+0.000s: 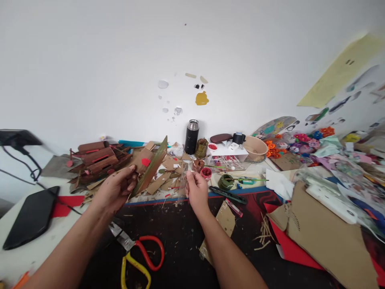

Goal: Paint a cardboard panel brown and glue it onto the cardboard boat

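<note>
My left hand [117, 188] is closed on the edge of a flat cardboard piece [155, 162] with olive-green paint on its face, held up at a tilt. To its right, my right hand [197, 192] pinches a clear plastic strip [182, 186] that hangs from the fingertips. A gap separates the two hands. Below the left wrist lie scissors [126, 242] with one red and one yellow handle, blades apart. Under my right forearm is a cardboard scrap [226, 218]. Behind the hands spread several loose cardboard offcuts [158, 183].
Open paint jars, one red [206, 173] and one green [226, 182], stand near a black flask [191, 138]. A black cutter [227, 195] lies in front. Brown cardboard models [98, 156] and a dark tablet [31, 216] are left; a big cardboard sheet [326, 237] lies right.
</note>
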`<move>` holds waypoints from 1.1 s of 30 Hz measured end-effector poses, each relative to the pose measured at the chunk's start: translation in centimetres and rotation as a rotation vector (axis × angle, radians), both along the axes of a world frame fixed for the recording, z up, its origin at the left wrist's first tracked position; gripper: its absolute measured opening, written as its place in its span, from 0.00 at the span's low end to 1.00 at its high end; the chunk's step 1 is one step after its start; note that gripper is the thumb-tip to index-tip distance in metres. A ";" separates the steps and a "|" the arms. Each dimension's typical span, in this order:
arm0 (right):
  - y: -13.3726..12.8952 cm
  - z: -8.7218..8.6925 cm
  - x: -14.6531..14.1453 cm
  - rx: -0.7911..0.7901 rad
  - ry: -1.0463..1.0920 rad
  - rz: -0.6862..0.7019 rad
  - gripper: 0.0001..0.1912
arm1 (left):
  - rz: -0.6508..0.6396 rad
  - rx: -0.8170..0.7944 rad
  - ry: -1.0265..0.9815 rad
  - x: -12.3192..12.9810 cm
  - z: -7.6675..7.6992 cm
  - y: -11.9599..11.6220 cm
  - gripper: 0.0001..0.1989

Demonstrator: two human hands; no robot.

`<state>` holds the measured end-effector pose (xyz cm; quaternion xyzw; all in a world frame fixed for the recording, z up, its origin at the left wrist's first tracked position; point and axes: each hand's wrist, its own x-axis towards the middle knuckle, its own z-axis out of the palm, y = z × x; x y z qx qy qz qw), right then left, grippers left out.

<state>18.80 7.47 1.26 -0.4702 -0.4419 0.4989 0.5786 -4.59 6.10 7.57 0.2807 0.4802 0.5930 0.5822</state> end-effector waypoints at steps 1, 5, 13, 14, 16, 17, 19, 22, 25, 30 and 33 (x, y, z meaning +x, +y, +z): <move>0.0 -0.4 0.3 0.004 -0.023 0.012 0.28 | 0.006 -0.006 0.004 -0.1 -0.1 -0.1 0.16; 0.1 -1.2 1.7 0.016 -0.102 -0.019 0.27 | 0.026 -0.034 0.004 -0.1 -0.8 0.0 0.16; -0.7 -0.5 1.5 0.108 -0.281 0.039 0.25 | 0.025 -0.096 -0.043 1.4 -0.5 1.1 0.13; -0.8 -0.3 1.4 0.131 -0.289 0.045 0.25 | 0.018 -0.100 -0.048 1.6 -0.4 1.3 0.13; -0.9 0.0 1.3 0.163 -0.312 0.039 0.25 | 0.000 -0.099 -0.062 2.0 -0.2 1.6 0.13; -0.9 0.1 1.3 0.172 -0.320 0.036 0.25 | -0.014 -0.094 -0.071 2.2 -0.2 1.6 0.13; -0.9 0.1 1.4 0.178 -0.333 0.031 0.24 | -0.046 -0.077 -0.085 2.5 -0.2 1.7 0.13; -0.9 0.0 1.4 0.187 -0.324 0.034 0.23 | -0.082 -0.064 -0.084 2.7 -0.2 1.7 0.12; -0.9 0.0 1.5 0.191 -0.310 0.035 0.22 | -0.088 -0.055 -0.067 2.5 -0.3 1.7 0.13; -0.8 0.1 1.7 0.166 -0.276 0.029 0.22 | -0.096 -0.006 0.006 2.3 -0.2 1.4 0.13; -0.7 0.0 2.0 0.159 -0.257 -0.002 0.23 | -0.093 0.053 0.092 2.4 0.0 0.8 0.11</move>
